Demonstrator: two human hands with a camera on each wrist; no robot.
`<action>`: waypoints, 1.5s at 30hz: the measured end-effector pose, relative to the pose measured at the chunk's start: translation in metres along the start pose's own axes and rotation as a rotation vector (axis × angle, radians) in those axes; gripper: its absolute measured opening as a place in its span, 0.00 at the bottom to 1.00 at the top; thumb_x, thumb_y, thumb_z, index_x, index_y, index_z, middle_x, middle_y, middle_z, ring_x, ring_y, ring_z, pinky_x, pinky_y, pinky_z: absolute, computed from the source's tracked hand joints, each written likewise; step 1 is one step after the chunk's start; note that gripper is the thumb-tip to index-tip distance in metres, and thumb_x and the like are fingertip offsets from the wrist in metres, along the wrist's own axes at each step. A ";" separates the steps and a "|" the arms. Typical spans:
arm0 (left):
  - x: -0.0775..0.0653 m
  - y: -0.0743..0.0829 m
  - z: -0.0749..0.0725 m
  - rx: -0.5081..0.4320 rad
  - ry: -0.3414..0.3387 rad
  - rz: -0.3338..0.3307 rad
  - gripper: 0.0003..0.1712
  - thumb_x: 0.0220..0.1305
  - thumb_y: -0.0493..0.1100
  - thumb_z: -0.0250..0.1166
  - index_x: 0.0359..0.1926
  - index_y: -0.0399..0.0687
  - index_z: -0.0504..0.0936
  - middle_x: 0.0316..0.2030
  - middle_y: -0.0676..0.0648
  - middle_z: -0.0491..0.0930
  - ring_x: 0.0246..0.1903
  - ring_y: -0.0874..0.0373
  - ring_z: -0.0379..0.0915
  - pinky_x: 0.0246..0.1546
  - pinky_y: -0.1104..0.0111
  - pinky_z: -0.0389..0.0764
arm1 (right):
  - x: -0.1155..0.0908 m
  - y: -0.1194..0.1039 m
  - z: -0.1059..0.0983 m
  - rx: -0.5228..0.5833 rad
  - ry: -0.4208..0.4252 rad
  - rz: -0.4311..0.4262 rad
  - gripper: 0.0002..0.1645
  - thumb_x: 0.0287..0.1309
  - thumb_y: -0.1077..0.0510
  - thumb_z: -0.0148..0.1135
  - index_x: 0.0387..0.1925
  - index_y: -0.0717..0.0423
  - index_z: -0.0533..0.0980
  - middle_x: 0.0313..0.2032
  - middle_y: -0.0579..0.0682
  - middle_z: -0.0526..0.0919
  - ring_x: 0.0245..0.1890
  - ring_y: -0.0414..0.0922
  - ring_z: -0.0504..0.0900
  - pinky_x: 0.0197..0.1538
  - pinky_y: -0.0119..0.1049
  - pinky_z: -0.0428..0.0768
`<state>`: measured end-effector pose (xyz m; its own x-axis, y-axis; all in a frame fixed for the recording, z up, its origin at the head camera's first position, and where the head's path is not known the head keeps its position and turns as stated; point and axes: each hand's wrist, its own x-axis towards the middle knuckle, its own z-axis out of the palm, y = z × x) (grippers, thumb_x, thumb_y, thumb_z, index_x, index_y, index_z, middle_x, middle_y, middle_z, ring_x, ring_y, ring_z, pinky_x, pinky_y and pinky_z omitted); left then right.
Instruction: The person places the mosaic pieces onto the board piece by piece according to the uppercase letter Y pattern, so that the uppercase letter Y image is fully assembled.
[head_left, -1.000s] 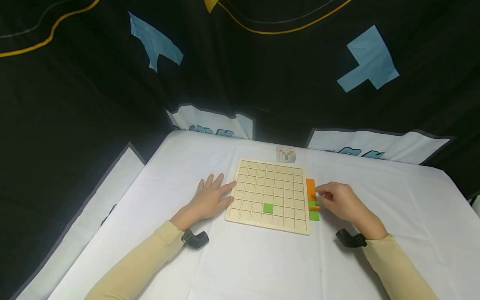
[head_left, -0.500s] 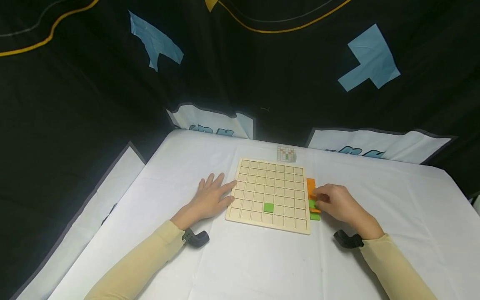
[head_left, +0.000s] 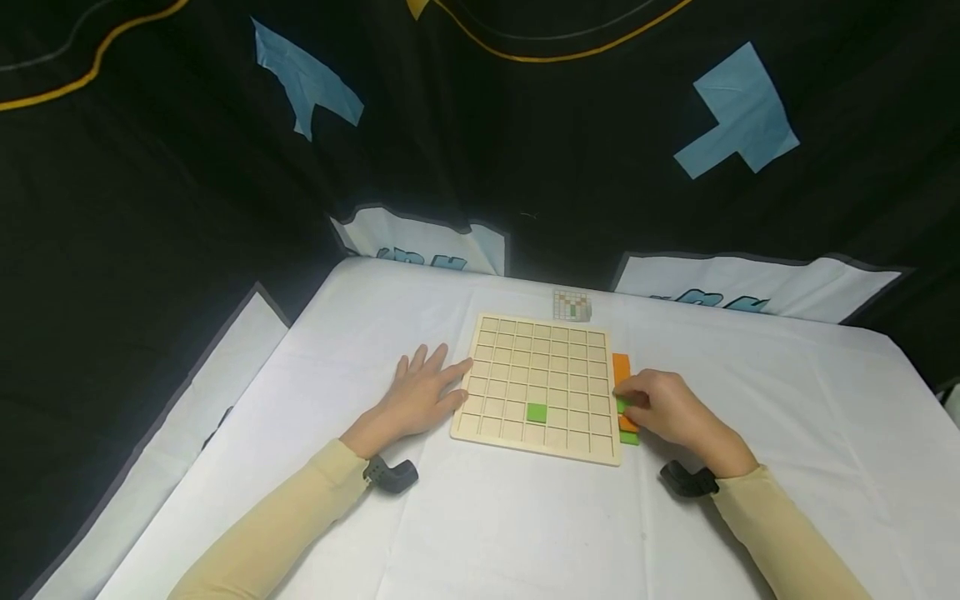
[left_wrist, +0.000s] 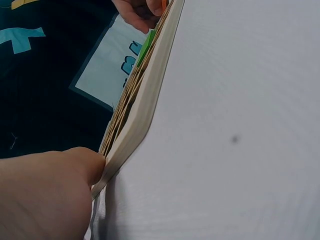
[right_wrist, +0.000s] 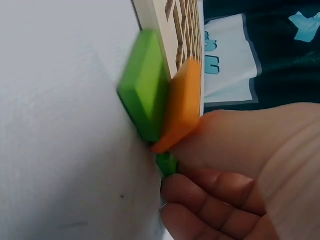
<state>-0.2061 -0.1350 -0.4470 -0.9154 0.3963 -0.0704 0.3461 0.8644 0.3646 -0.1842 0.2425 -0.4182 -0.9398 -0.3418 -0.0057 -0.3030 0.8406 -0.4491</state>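
Note:
My left hand (head_left: 418, 398) lies spread, its thumb and index finger touching the left edge of a wooden grid board (head_left: 555, 457). In the left wrist view, its thumb (left_wrist: 85, 160) presses that edge. One green tile (head_left: 536, 413) sits in a cell of the board. At the right edge, my right hand (head_left: 667, 407) pinches a small green tile (right_wrist: 166, 164) between thumb and fingers. Against the thumb leans an orange tile (right_wrist: 184, 102), tilted beside another green tile (right_wrist: 145, 87). A further orange tile (head_left: 621, 367) lies just beyond the fingertips.
A small card with a printed grid pattern (head_left: 572, 306) lies behind the board. White cloth (head_left: 510, 533) covers the table, and a black curtain (head_left: 480, 150) hangs at its far side.
My right hand has moved left and slightly nearer, closing in on the tiles by the board. The orange tile at its thumb has shifted nearer and changed its tilt. The left hand stays put.

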 end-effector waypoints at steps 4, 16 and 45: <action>0.000 0.000 -0.001 -0.002 0.003 0.001 0.33 0.76 0.58 0.52 0.77 0.58 0.64 0.79 0.31 0.50 0.78 0.25 0.38 0.74 0.29 0.42 | 0.001 -0.002 0.000 -0.001 -0.014 0.006 0.19 0.50 0.72 0.71 0.46 0.65 0.86 0.37 0.53 0.86 0.33 0.44 0.77 0.37 0.36 0.80; 0.000 0.000 0.001 0.001 0.004 0.001 0.33 0.76 0.58 0.52 0.77 0.58 0.64 0.79 0.31 0.50 0.78 0.25 0.39 0.74 0.29 0.42 | 0.000 -0.002 0.002 -0.002 -0.017 0.024 0.19 0.50 0.71 0.71 0.47 0.65 0.85 0.39 0.54 0.86 0.34 0.44 0.78 0.38 0.38 0.81; 0.001 -0.002 0.002 0.009 0.009 0.008 0.33 0.75 0.58 0.52 0.77 0.57 0.64 0.79 0.31 0.51 0.78 0.24 0.40 0.73 0.28 0.44 | -0.002 0.001 0.002 -0.049 0.000 -0.030 0.16 0.50 0.69 0.71 0.44 0.65 0.87 0.41 0.56 0.89 0.37 0.45 0.81 0.46 0.47 0.85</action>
<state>-0.2067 -0.1355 -0.4495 -0.9146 0.4000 -0.0590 0.3549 0.8642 0.3566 -0.1823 0.2428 -0.4206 -0.9301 -0.3672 0.0067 -0.3383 0.8495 -0.4048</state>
